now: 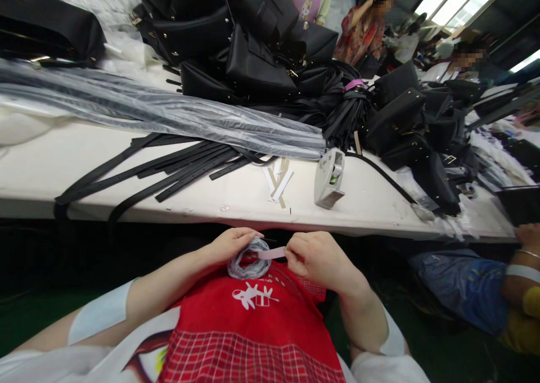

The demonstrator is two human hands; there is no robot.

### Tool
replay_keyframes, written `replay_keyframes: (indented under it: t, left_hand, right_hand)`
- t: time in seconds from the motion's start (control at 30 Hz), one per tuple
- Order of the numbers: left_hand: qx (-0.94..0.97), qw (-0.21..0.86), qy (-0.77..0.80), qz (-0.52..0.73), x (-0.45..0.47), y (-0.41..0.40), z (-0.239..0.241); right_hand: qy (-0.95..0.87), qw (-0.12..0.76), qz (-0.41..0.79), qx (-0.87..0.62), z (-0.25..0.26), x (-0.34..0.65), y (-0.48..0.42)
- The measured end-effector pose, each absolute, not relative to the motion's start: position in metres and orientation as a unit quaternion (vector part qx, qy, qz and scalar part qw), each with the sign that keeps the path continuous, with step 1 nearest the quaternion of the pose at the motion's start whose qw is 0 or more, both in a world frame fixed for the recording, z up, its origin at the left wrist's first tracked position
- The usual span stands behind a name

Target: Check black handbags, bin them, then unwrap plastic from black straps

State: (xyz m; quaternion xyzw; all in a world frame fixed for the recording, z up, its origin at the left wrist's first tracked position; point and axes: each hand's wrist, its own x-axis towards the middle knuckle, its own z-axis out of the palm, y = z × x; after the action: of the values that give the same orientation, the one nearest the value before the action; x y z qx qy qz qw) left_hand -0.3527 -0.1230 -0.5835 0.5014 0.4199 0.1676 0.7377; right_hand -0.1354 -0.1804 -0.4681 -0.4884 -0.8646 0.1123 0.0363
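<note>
My left hand (234, 242) grips a coil (235, 269) of strap wrapped in thin greyish plastic film, held in front of my red apron. Between the closed fingers of my right hand (318, 259) is one end of a narrow pale pinkish strip (274, 253). The strip's other end reaches into the middle of the coil. Both hands are just off the near table edge. On the table beyond them lie similar white and tan paper strips (280, 187), and a tape dispenser (327, 183) stands to their right.
Loose black straps (185, 166) lie on the white table (34, 169), some hanging over its edge. Behind them stretches a bundle of film-wrapped straps (202, 116). Black handbags (257, 62) are piled at the back and right. A co-worker's arm (525, 259) is at the right edge; other people stand farther back.
</note>
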Motion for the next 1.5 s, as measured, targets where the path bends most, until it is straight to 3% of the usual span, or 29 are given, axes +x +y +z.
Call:
replay_keyframes:
  t: [0.13, 0.3, 0.47, 0.63, 0.73, 0.87, 1.0, 1.07, 1.23, 1.5]
  left_hand:
    - [0.569, 0.692, 0.411, 0.170, -0.353, -0.120, -0.577]
    - [0.513, 0.751, 0.405, 0.094, -0.350, -0.121, -0.568]
    - [0.586, 0.697, 0.395, 0.124, -0.349, -0.120, -0.563]
    - [0.525, 0.750, 0.393, 0.088, -0.349, -0.121, -0.558]
    - [0.614, 0.686, 0.370, 0.121, -0.348, -0.123, -0.553]
    - [0.705, 0.576, 0.391, 0.137, -0.346, -0.129, -0.543]
    - [0.723, 0.549, 0.390, 0.152, -0.347, -0.136, -0.536]
    - [0.725, 0.545, 0.393, 0.152, -0.347, -0.138, -0.536]
    - [0.734, 0.522, 0.385, 0.201, -0.348, -0.138, -0.542]
    - [0.741, 0.489, 0.406, 0.216, -0.343, -0.136, -0.547]
  right_hand:
    - [-0.862, 0.027, 0.120, -0.493, -0.488, -0.143, -0.169]
    - [-0.844, 0.034, 0.129, -0.520, -0.496, -0.143, -0.161]
    - [-0.844, 0.041, 0.135, -0.518, -0.497, -0.143, -0.164]
    - [-0.836, 0.078, 0.143, -0.525, -0.507, -0.142, -0.161]
    - [-0.819, 0.104, 0.167, -0.539, -0.515, -0.142, -0.159]
    - [-0.743, 0.184, 0.314, -0.562, -0.534, -0.143, -0.159]
    - [-0.508, 0.213, 0.596, -0.584, -0.568, -0.150, -0.160]
    - [-0.434, 0.256, 0.659, -0.559, -0.583, -0.156, -0.162]
    - [-0.396, 0.408, 0.631, -0.528, -0.587, -0.166, -0.167]
    - [-0.564, 0.335, 0.588, -0.473, -0.550, -0.145, -0.167]
